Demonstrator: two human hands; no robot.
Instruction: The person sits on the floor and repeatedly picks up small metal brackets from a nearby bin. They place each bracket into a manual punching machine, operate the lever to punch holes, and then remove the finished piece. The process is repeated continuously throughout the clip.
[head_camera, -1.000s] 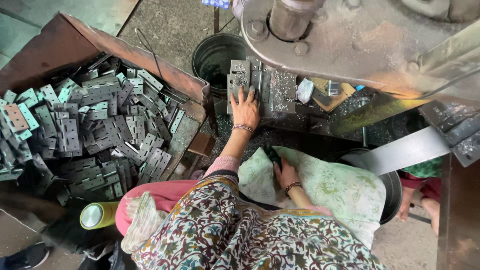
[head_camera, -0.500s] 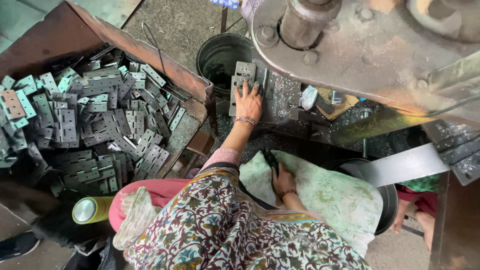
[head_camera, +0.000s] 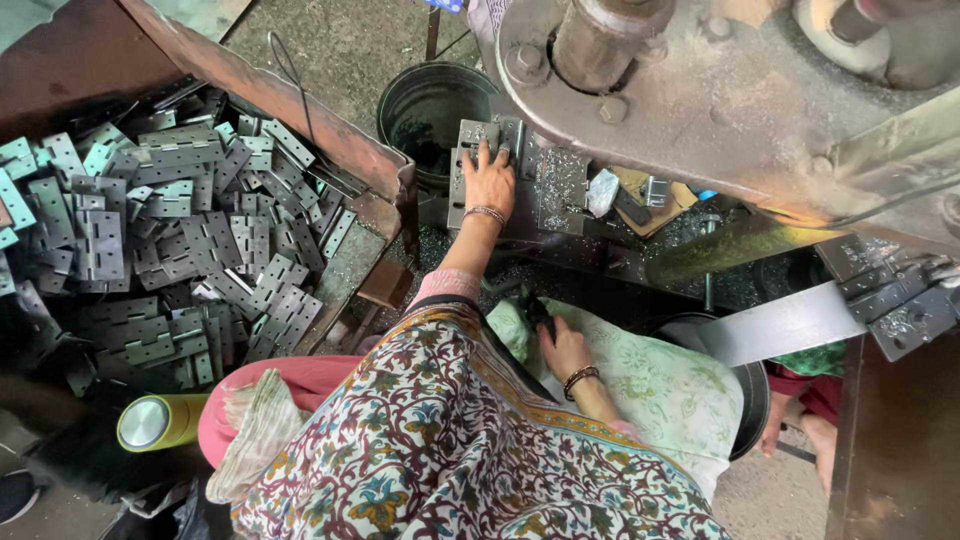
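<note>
The metal plate (head_camera: 478, 150) lies on the press worktop (head_camera: 560, 185), its long side pointing away from the person; the left hand (head_camera: 490, 182) rests flat on it with fingers spread, arm stretched forward; the right hand (head_camera: 562, 348) stays low, closed around a dark object (head_camera: 540, 315) on the green cloth (head_camera: 660, 385); a box of hinges (head_camera: 180, 240) sits left.

- Near you at the lower left, a yellow-green cylindrical canister (head_camera: 160, 422) lies on its side, its round silvery metal end facing up.
- You have no labels, signs or screens anywhere else in view.
</note>
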